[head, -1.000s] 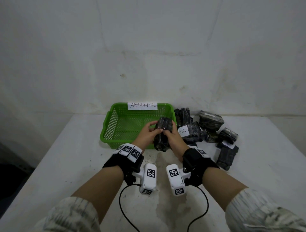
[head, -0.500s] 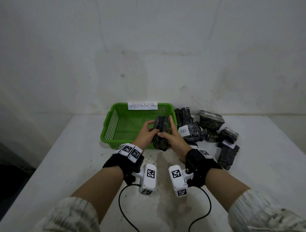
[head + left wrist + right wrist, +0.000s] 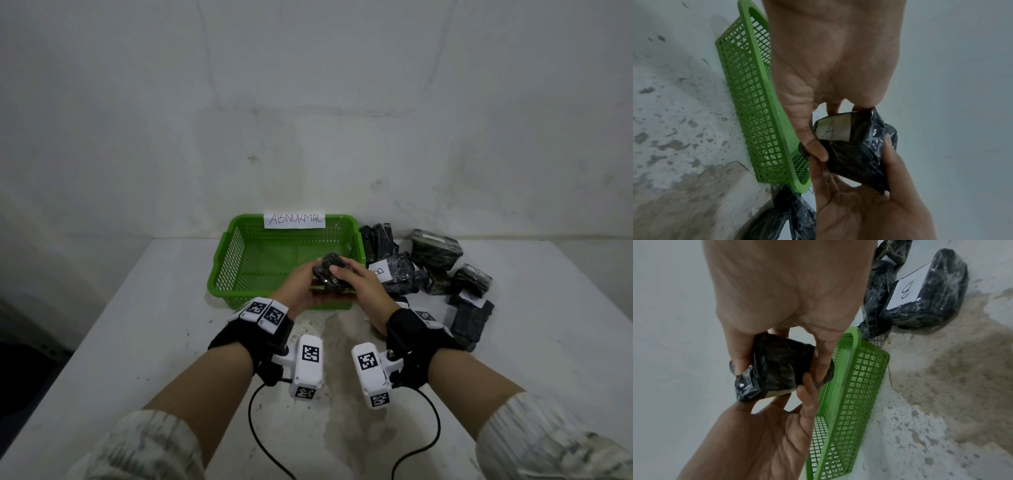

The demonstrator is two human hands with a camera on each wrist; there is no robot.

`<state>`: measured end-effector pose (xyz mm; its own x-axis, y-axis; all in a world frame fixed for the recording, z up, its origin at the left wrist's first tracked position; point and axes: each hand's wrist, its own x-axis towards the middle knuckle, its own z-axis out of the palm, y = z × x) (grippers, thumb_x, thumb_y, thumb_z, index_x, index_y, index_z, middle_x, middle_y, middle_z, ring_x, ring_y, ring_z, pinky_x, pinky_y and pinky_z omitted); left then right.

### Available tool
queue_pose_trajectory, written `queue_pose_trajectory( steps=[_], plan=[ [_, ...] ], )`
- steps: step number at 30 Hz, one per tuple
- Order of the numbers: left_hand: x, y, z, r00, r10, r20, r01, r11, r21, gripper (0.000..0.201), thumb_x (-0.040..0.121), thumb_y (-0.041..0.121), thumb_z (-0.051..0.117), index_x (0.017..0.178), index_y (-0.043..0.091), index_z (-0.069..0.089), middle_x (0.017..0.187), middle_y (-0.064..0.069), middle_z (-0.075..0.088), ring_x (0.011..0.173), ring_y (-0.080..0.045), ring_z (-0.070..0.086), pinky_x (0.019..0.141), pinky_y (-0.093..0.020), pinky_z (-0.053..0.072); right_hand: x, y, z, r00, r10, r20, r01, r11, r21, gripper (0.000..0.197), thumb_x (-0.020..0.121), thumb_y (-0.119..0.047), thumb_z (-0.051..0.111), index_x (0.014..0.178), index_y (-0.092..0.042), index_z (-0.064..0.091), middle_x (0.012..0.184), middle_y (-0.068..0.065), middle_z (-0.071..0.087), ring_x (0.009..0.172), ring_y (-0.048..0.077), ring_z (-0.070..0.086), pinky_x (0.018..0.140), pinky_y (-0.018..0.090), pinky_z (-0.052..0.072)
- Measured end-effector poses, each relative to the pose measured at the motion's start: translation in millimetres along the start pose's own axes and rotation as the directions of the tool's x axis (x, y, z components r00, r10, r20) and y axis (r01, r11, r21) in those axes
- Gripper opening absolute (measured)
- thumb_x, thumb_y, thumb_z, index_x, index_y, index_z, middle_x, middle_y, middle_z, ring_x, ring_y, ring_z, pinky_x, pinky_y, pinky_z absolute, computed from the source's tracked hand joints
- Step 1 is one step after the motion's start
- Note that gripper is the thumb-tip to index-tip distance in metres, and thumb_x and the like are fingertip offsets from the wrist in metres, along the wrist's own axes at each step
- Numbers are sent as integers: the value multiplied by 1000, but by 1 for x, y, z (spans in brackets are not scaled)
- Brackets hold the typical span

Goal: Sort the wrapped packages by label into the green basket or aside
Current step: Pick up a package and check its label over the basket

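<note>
A black plastic-wrapped package [image 3: 329, 275] is held between both hands just above the near rim of the green basket [image 3: 219, 274]. My left hand [image 3: 305, 287] grips its left side and my right hand [image 3: 356, 284] grips its right side. In the left wrist view the package [image 3: 857, 155] carries a white label with the letter A [image 3: 831, 128] on its underside. The right wrist view shows the package [image 3: 781, 368] pinched between thumb and fingers, beside the basket [image 3: 855, 386]. The basket holds nothing and bears a paper sign reading ABNORMAL [image 3: 294, 219].
A pile of several dark wrapped packages [image 3: 438, 270] lies on the white table right of the basket. One of them shows a label B [image 3: 906, 288]. A pale wall rises behind the table [image 3: 102, 342]. Cables hang from both wrist cameras.
Both hands have turned the package from standing on end to lying flatter, bringing its label to the underside. The hands stayed over the basket's near rim.
</note>
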<state>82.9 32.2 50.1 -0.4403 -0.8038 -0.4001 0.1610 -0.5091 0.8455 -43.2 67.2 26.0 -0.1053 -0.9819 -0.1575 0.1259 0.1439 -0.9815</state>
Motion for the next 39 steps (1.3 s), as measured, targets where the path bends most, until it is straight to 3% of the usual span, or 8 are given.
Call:
queue_pose_trajectory(
  steps=[3, 7, 11, 21, 28, 33, 36, 39],
  plan=[
    [-4, 1, -1, 998, -31, 54, 33, 999, -27, 46, 100, 41, 30, 122, 5, 49, 114, -23, 58, 91, -29, 62, 61, -31, 60, 1, -4, 2, 1000, 12, -15, -12, 999, 31, 28, 93, -20, 59, 121, -14, 60, 103, 0, 66, 92, 11, 62, 67, 17, 51],
    [-9, 1, -4, 991, -13, 134, 16, 1000, -20, 50, 97, 51, 25, 109, 13, 55, 103, -17, 63, 92, -27, 64, 67, -29, 60, 2, -4, 2, 999, 42, -31, -41, 999, 17, 23, 92, -29, 61, 113, -20, 64, 111, 3, 69, 104, 18, 64, 90, 35, 53],
    [-10, 0, -4, 990, 22, 140, -35, 995, 93, 24, 99, 31, 40, 111, 16, 55, 113, -13, 59, 95, -20, 60, 65, -20, 56, 2, -7, -1, 997, 74, 2, -74, 997, 27, 35, 93, -36, 58, 120, -14, 63, 109, 2, 70, 101, 17, 65, 84, 32, 53],
    [4, -6, -5, 992, 71, 100, -90, 976, 199, 36, 99, 16, 40, 125, -7, 48, 96, -14, 61, 84, -22, 61, 59, -19, 56, -3, -8, -5, 995, 99, 23, -99, 995, 21, 23, 98, -14, 46, 110, -4, 63, 106, 13, 64, 88, 22, 61, 69, 26, 50],
    [3, -3, -3, 995, 85, 56, -97, 958, 270, 26, 100, 26, 36, 112, 9, 52, 91, -7, 59, 81, -16, 55, 57, -18, 51, -2, -9, -10, 990, 131, 60, -133, 991, 19, 30, 93, -20, 57, 120, -9, 63, 119, 15, 65, 107, 27, 61, 92, 39, 50],
    [7, -2, -10, 994, 104, -15, -74, 795, 602, 52, 93, 58, 36, 119, 18, 57, 129, -11, 48, 112, -26, 51, 98, -35, 41, -7, -18, -8, 993, 105, -54, -112, 985, -131, 42, 97, -39, 50, 122, -8, 61, 100, 4, 66, 74, 6, 58, 51, 9, 44],
    [9, -8, -13, 994, 110, -18, -80, 816, 572, 81, 66, 82, 49, 125, 26, 53, 150, -13, 30, 134, -31, 36, 113, -51, 28, -5, -20, -9, 986, 166, -21, -166, 962, -218, 61, 96, -61, 27, 133, -21, 53, 98, -8, 62, 85, 5, 56, 68, 17, 42],
    [3, -5, -10, 989, 150, 8, -138, 882, 450, 52, 88, 40, 59, 130, 18, 38, 139, -14, 47, 115, -25, 53, 101, -42, 44, -3, -18, -9, 963, 266, -38, -266, 923, -277, 78, 80, -82, 8, 123, -33, 51, 77, -13, 44, 65, 3, 37, 53, 23, 32]
  ],
)
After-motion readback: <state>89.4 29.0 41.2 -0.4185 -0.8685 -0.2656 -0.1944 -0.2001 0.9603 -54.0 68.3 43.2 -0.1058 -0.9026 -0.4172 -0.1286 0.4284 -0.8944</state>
